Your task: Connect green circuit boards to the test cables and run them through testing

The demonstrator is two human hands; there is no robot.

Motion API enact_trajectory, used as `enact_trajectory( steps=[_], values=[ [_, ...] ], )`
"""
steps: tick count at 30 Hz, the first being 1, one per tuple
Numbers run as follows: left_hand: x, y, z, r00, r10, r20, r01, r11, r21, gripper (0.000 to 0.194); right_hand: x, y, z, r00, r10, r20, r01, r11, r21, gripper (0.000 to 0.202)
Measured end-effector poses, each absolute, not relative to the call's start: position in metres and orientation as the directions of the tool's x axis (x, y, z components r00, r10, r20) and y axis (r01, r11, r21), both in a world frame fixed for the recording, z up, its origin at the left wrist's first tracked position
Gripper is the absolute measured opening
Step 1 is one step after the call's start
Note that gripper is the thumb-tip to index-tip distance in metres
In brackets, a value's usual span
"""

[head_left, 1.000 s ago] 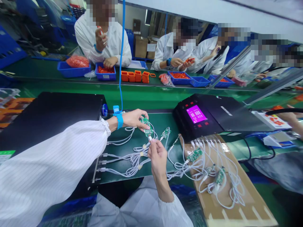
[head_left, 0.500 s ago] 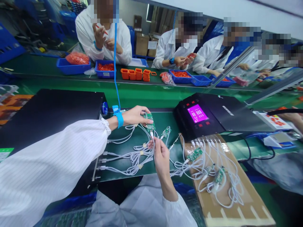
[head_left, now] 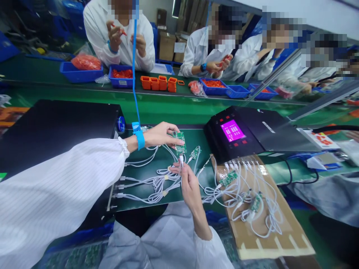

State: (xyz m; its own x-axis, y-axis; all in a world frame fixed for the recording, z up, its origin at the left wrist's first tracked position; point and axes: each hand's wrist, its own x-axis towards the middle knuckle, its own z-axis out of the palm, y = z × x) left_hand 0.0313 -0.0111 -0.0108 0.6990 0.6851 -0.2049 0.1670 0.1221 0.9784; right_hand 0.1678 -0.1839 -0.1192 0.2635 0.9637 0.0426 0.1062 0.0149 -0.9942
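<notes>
My left hand point(head_left: 165, 135), with a blue wrist strap point(head_left: 139, 137), pinches a green circuit board point(head_left: 180, 144) by its left edge. Just below, my right hand point(head_left: 189, 183) grips a white cable plug point(head_left: 181, 160) between thumb and fingers. The plug's tip meets the board's lower edge; whether it is fully seated I cannot tell. A smaller green board point(head_left: 195, 152) lies on a cable to the right of the held one. Bundled white cables point(head_left: 159, 186) spread over the green bench under my hands.
Black boxes flank my hands: a plain one point(head_left: 75, 123) at left, and one with a magenta screen point(head_left: 232, 130) at right. Cables and several boards lie on cardboard point(head_left: 269, 235). Across the bench, co-workers handle orange parts beside blue bins point(head_left: 81, 74). A blue cord point(head_left: 135, 71) hangs down to my strap.
The camera view has shifted slightly. Both hands still hold the board and plug together; my right fingers have opened out a little behind the plug. Co-workers' hands have moved.
</notes>
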Motion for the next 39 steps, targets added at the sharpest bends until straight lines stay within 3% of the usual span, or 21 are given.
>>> enact_trajectory(
  steps=[3, 9, 12, 15, 20, 23, 28, 33, 39],
  values=[
    [0.032, -0.011, -0.010, 0.680, 0.704, -0.202, 0.163, 0.123, 0.979, 0.057, 0.169, -0.188, -0.117, 0.233, 0.959, 0.160, 0.315, 0.081, -0.946, 0.038],
    [0.033, -0.014, -0.009, 0.654, 0.739, -0.163, 0.175, 0.062, 0.983, 0.050, 0.181, -0.198, -0.129, 0.233, 0.928, 0.289, 0.654, 0.071, -0.753, 0.052],
    [0.033, -0.014, -0.009, 0.643, 0.756, -0.119, 0.203, -0.019, 0.979, 0.045, 0.182, -0.208, -0.133, 0.176, 0.936, 0.304, 0.759, 0.067, -0.648, 0.051],
    [0.032, -0.014, -0.010, 0.633, 0.774, -0.033, 0.246, -0.160, 0.956, 0.040, 0.176, -0.215, -0.126, 0.166, 0.911, 0.377, 0.779, 0.113, -0.616, 0.045],
    [0.035, -0.028, -0.011, 0.675, 0.724, 0.143, 0.305, -0.450, 0.839, 0.026, 0.160, -0.216, -0.099, 0.236, 0.845, 0.481, 0.638, 0.239, -0.732, 0.019],
    [0.033, -0.044, -0.011, 0.767, 0.626, 0.143, 0.300, -0.547, 0.782, 0.019, 0.153, -0.214, -0.090, 0.297, 0.852, 0.432, 0.510, 0.241, -0.825, 0.017],
    [0.027, -0.065, -0.011, 0.851, 0.515, 0.101, 0.249, -0.566, 0.786, 0.024, 0.144, -0.210, -0.093, 0.367, 0.893, 0.261, 0.211, 0.194, -0.958, 0.021],
    [0.026, -0.074, -0.008, 0.874, 0.471, 0.116, 0.211, -0.584, 0.784, 0.009, 0.137, -0.208, -0.089, 0.419, 0.891, 0.174, 0.041, 0.173, -0.984, 0.021],
    [0.027, -0.078, -0.010, 0.877, 0.422, 0.228, 0.190, -0.742, 0.643, 0.017, 0.134, -0.208, -0.078, 0.464, 0.870, 0.166, -0.017, 0.196, -0.980, 0.027]
  ],
)
